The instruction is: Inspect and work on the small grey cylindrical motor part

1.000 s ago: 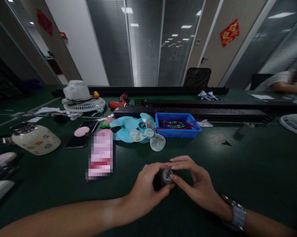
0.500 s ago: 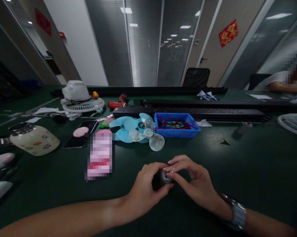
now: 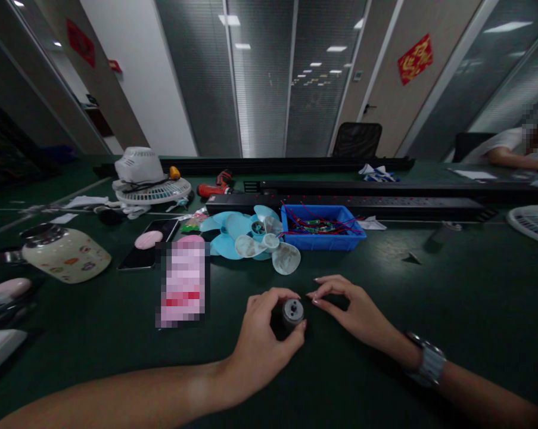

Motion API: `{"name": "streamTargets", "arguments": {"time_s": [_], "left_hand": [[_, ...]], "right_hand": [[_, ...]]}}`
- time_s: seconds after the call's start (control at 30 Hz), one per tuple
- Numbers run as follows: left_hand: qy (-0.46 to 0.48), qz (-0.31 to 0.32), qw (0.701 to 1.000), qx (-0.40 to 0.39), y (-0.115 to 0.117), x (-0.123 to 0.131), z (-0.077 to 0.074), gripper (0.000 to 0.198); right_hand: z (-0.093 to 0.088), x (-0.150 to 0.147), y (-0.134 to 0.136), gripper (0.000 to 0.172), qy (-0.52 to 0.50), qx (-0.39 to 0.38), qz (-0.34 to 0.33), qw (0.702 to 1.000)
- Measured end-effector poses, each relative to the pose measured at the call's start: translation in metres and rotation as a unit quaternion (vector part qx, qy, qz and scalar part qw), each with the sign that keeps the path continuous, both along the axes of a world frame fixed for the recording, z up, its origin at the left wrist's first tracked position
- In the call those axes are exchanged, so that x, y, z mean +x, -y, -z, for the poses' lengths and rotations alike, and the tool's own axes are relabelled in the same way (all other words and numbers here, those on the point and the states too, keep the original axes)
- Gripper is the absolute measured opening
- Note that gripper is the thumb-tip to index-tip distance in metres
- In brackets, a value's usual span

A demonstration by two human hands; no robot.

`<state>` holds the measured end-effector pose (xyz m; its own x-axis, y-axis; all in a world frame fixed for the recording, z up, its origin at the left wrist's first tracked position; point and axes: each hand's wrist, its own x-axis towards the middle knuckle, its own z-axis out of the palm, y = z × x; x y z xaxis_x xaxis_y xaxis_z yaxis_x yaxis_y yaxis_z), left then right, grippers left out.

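Note:
Before me, a small grey cylindrical motor (image 3: pixel 292 314) stands upright on the dark green table, its round end with a dark centre and small holes facing up. My left hand (image 3: pixel 265 336) curls around its left side, thumb in front and fingers behind. Just to the right and apart from the motor, my right hand (image 3: pixel 351 307) has its thumb and index fingertip pinched together. Whatever may be between those fingertips is too small to make out. Fan blades, light blue (image 3: pixel 233 232) and whitish (image 3: pixel 286 257), lie farther back.
Behind the blades stands a blue bin (image 3: pixel 325 239) of wired circuit boards. To the left are a phone in a pink case (image 3: pixel 186 280), a tablet (image 3: pixel 139 256) and a cream kettle (image 3: pixel 67 256). A red drill (image 3: pixel 214 186) lies farther back. Another person (image 3: pixel 507 149) sits at far right.
My right hand has lifted off the motor's top and moved a little right, its fingertips pinched. The motor's top is uncovered now. My left hand stays around it.

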<state>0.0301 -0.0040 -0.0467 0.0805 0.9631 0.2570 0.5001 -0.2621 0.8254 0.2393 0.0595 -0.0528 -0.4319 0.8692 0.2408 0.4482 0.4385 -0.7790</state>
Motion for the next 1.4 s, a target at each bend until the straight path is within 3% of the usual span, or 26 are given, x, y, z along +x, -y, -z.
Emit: {"name": "streamTargets", "arguments": {"time_s": [0.13,0.27,0.4,0.53,0.77,1.13,1.4], "left_hand": [[-0.004,0.004,1.0,0.005,0.001,0.0,0.002,0.029],[-0.003,0.003,1.0,0.011,0.001,0.0,0.001,0.029],[0.002,0.012,1.0,0.004,0.0,0.0,-0.001,0.031],[0.018,0.06,0.998,-0.001,-0.002,-0.001,-0.001,0.033],[0.015,0.086,0.996,0.008,-0.001,0.0,0.002,0.036],[0.012,0.083,0.996,0.027,-0.002,-0.001,0.005,0.04],[0.022,0.08,0.996,0.032,-0.001,0.0,0.005,0.039]], "right_hand": [[0.001,0.002,0.001,0.014,0.022,0.0,-0.018,1.0],[0.001,0.001,0.0,0.008,0.02,0.0,-0.007,1.0],[-0.006,-0.004,0.006,0.006,-0.077,0.02,0.035,0.996],[-0.019,-0.014,0.024,0.014,-0.16,0.05,-0.014,0.986],[-0.026,-0.025,0.04,0.02,-0.133,0.059,-0.076,0.986],[-0.027,-0.025,0.038,0.019,-0.109,0.088,-0.051,0.989],[-0.025,-0.025,0.037,0.014,-0.096,0.052,-0.031,0.994]]}}
